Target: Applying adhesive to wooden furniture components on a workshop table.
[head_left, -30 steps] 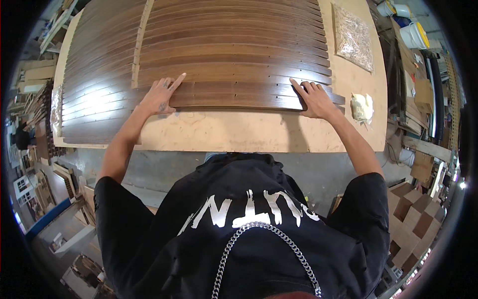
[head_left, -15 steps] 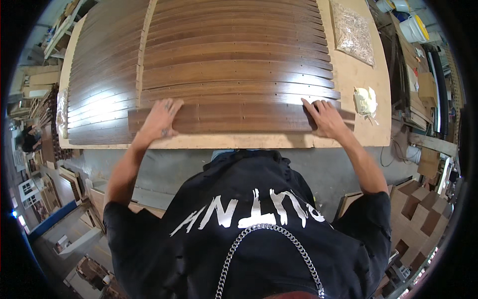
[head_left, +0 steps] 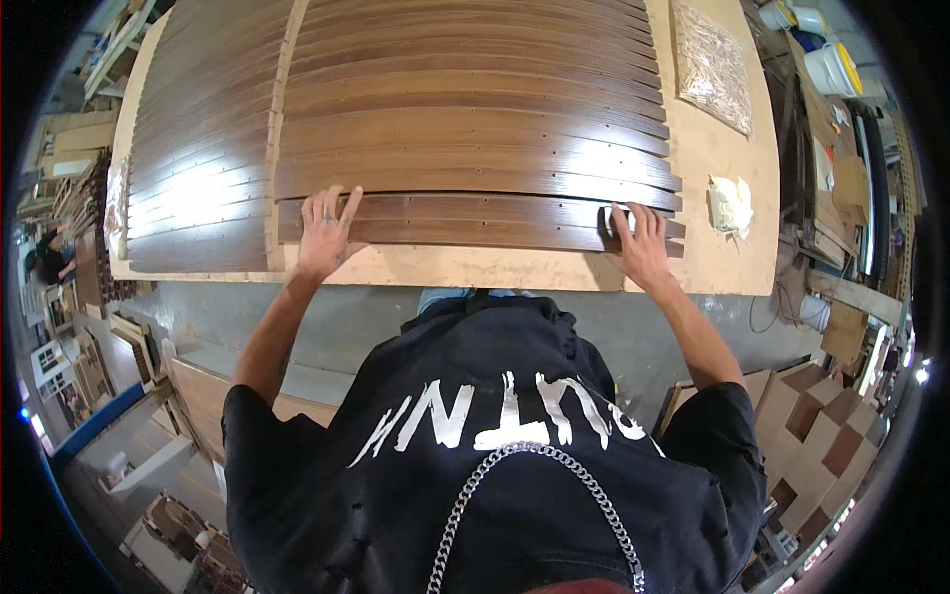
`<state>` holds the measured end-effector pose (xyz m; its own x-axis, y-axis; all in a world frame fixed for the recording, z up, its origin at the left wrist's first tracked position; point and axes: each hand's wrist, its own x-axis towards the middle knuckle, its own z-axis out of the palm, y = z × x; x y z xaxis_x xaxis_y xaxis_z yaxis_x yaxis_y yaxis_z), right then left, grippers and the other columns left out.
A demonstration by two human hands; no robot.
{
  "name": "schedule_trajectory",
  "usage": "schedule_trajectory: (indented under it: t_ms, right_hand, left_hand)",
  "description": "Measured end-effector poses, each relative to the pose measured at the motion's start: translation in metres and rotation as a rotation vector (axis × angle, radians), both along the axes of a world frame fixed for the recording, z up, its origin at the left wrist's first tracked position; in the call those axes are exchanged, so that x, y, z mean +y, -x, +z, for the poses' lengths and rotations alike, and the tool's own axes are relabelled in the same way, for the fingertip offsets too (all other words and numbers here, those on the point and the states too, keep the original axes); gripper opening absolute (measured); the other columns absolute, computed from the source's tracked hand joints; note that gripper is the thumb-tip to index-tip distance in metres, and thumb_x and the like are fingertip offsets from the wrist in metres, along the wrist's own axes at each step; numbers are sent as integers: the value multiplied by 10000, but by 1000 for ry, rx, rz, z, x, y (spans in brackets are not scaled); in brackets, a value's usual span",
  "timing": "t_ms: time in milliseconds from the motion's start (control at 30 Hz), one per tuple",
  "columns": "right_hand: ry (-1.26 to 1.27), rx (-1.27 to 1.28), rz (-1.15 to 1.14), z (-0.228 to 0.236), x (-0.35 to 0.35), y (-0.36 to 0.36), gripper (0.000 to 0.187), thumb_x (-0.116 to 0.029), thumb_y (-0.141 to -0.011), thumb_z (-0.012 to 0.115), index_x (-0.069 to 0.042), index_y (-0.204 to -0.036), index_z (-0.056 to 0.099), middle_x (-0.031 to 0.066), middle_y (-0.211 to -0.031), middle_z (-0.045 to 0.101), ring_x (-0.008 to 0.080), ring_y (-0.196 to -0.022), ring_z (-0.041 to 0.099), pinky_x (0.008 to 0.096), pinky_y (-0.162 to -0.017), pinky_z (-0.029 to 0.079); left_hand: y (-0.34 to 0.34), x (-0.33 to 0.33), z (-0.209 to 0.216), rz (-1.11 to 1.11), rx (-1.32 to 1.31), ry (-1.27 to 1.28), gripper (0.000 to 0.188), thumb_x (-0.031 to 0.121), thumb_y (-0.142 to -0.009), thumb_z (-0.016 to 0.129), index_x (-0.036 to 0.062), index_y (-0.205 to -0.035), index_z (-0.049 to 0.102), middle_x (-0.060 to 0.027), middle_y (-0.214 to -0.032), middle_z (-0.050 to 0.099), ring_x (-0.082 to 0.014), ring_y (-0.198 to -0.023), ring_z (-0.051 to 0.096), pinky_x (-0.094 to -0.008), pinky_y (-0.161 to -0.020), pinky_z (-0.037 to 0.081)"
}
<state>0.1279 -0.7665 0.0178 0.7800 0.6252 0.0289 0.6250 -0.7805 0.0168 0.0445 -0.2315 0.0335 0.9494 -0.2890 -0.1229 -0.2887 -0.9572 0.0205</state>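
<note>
My left hand (head_left: pixel 327 238) is spread over the left end of the front board (head_left: pixel 475 220), thumb apart. Right hand (head_left: pixel 645 247) is on its right end; can't tell if it's pinching. Board lies near the table (head_left: pixel 445 267) edge, dark gap to the next board (head_left: pixel 475 170). Looks like an alignment step; next move calls for even pressure both ends.
</note>
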Motion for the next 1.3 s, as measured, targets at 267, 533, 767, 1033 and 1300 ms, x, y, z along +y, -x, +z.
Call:
schedule_trajectory:
  t_ms: [267, 533, 767, 1033, 1300]
  right_hand:
    - [12, 168, -71, -1, -8, -9, 968, -340, -621, 824, -105, -1424, 339, 148, -1282, 441, 304, -1245, 403, 519, -1060, 258]
    - [-23, 270, -3, 21, -17, -6, 912, -256, -599, 811, -59, -1372, 369, 153, -1229, 476, 322, -1201, 430, 471, -1032, 316]
    - [-51, 326, 35, 6, -28, 47, 817, -223, -586, 832, -48, -1276, 433, 144, -1204, 464, 323, -1141, 450, 480, -1020, 325]
    - [-160, 205, -211, -18, -42, 74, 827, -218, -596, 848, -56, -1293, 434, 156, -1254, 455, 353, -1182, 431, 501, -1013, 312]
    - [-101, 63, -372, -36, -40, 95, 925, -355, -624, 835, -115, -1408, 406, 174, -1437, 380, 314, -1338, 356, 580, -1065, 212]
  left_hand:
    - [0, 9, -15, 27, -22, 62, 940, 421, -671, 771, 31, -1407, 334, -188, -1328, 388, -359, -1230, 363, -504, -1048, 265]
    - [-8, 18, 6, -52, 126, 141, 895, 378, -573, 823, -25, -1271, 433, -182, -1238, 460, -346, -1169, 417, -468, -1001, 316]
    - [63, 4, -11, -20, 217, 153, 922, 341, -540, 847, -39, -1269, 428, -182, -1216, 466, -346, -1142, 434, -463, -995, 319]
    - [73, 1, -27, 181, 7, 209, 933, 372, -592, 835, 60, -1357, 401, -150, -1260, 439, -354, -1186, 403, -486, -1012, 299]
    - [79, -7, -26, 166, -10, 189, 1025, 293, -574, 855, 63, -1429, 338, -188, -1494, 298, -344, -1382, 281, -531, -1071, 247]
